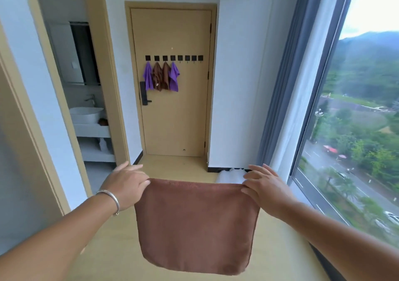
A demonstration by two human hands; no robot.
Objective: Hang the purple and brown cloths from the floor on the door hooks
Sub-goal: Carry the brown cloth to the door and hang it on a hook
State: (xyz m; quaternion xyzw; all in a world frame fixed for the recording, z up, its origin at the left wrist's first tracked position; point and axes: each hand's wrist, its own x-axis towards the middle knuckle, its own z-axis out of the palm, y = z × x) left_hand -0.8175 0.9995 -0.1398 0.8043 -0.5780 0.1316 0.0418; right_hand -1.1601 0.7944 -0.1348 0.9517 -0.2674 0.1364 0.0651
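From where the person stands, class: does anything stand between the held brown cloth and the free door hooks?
Nothing visible does. Both hands, left and right, pinch the brown cloth; bare floor leads to the door, where the free hooks hang empty.

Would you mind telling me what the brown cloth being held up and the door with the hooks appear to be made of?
The brown cloth looks like soft microfibre or terry: matte, slightly fuzzy, draping limply between both hands. The door appears to be light wood or wood-look laminate, smooth and satin, with faint grain; which of the two cannot be told.
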